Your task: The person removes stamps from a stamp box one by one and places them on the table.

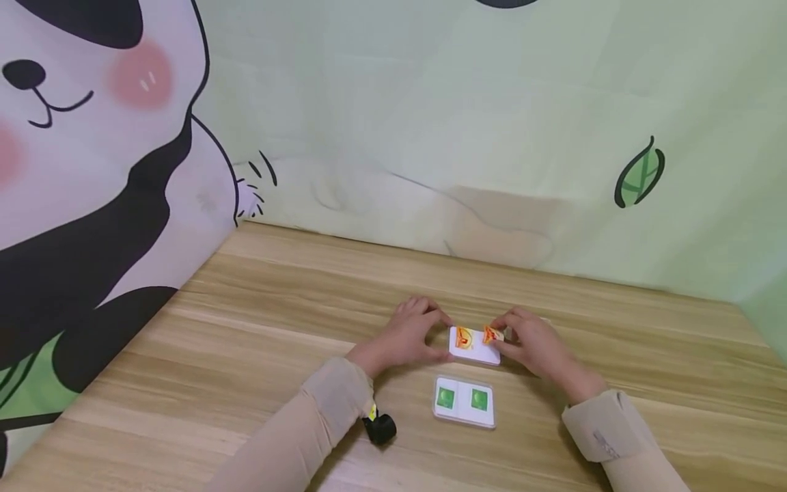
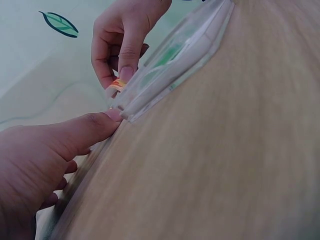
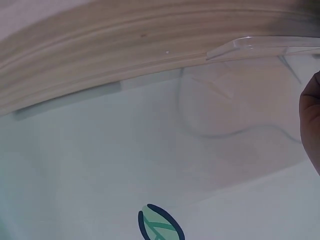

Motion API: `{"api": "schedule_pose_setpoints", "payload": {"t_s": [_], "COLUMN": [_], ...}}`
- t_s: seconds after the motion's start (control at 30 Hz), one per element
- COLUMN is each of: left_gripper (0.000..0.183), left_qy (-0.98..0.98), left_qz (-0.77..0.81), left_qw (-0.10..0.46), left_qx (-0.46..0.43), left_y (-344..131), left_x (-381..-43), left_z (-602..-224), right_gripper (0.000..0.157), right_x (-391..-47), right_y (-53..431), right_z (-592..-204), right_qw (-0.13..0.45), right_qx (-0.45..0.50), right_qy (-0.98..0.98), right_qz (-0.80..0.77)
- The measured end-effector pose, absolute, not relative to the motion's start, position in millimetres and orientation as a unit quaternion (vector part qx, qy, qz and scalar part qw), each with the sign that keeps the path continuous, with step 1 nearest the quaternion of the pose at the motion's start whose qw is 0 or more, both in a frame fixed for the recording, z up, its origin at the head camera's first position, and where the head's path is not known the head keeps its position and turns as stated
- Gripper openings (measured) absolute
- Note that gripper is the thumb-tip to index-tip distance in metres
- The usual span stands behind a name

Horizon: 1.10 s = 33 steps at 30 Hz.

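My left hand [image 1: 413,331] holds a flat white case [image 1: 475,355] by its left side, thumb and a finger at its near and far corners. An orange-and-yellow picture piece [image 1: 464,338] lies on the case's left half. Over the right half, my right hand [image 1: 535,345] pinches a second orange-and-yellow piece [image 1: 492,335] between thumb and fingers. That piece is bent in the grip and partly covered by the fingertips. Nearer on the table sits a clear-edged case [image 1: 464,422] with two green pictures. Only an edge of the right hand [image 3: 312,120] shows in the right wrist view.
A small black cylindrical object [image 1: 380,429] with a yellow tag hangs by the left sleeve cuff. The wood-grain table [image 1: 277,287] meets a pale green printed backdrop [image 1: 369,102] at the back. A large panda drawing [image 1: 203,164] covers the left side.
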State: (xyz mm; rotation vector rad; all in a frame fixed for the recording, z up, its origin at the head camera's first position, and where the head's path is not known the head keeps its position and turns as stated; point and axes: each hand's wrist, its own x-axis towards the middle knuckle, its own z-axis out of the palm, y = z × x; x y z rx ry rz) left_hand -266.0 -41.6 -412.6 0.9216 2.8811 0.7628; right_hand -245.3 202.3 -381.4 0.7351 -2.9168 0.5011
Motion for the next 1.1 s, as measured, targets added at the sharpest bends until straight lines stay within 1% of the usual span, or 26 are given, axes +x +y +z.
{"api": "schedule_pose_setpoints", "payload": {"t_s": [0.33,0.57,1.1], "left_gripper": [0.056,0.057,0.057], "left_qy": [0.924,0.924,0.925], "left_qz": [0.240,0.239,0.235], "left_qw": [0.008,0.009,-0.001], "left_qx": [0.298,0.297,0.298], "left_y": [-40,-41,-42], "left_x": [-264,-263,-266], "left_z": [-411,-411,-414], "right_gripper": [0.023,0.023,0.022], "right_x": [-244,-243,-243], "right_y": [206,207,214], "right_z": [-379,-378,-374], "right_qw": [0.050,0.042,0.041], "right_qx": [0.237,0.239,0.236], "right_qy": [-0.954,-0.954,-0.955], "right_qz": [0.175,0.178,0.176]}}
